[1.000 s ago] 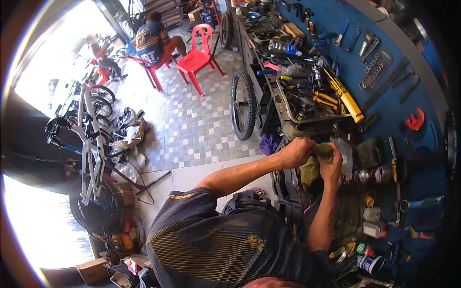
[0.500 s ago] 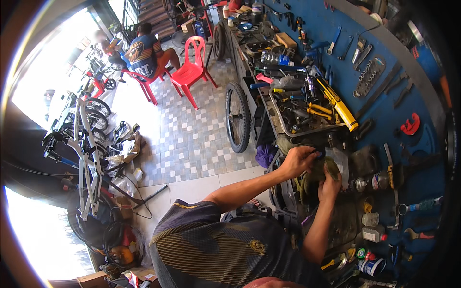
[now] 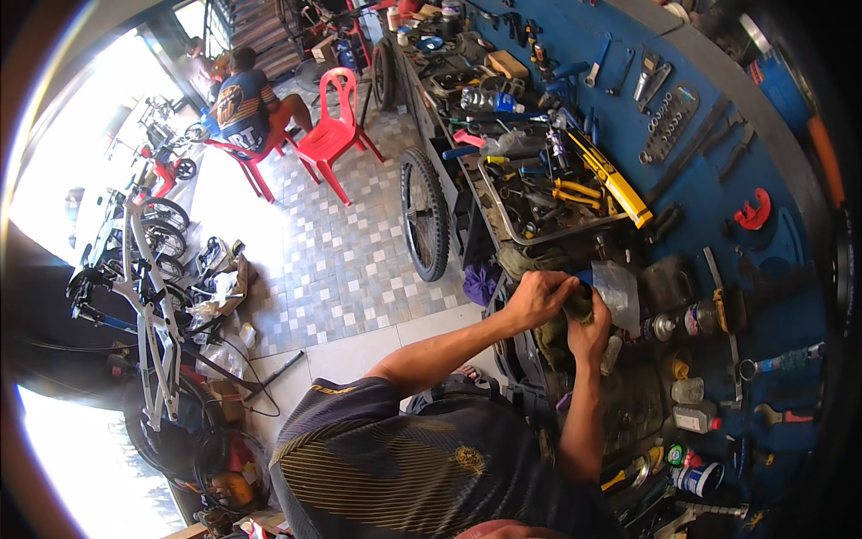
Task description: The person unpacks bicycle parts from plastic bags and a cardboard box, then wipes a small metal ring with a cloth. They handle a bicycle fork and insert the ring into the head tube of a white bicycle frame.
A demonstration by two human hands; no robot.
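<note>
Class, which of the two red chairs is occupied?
The red chair at the picture's left: a person sits on it, whereas nobody sits on the right-hand chair.

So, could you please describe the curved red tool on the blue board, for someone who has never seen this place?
Start from the blue board along the right side of the picture. From the lower end of the long yellow object, go straight right. The curved red tool is there: its bright red colour sets it apart from the slender dark tool just above it.
</note>
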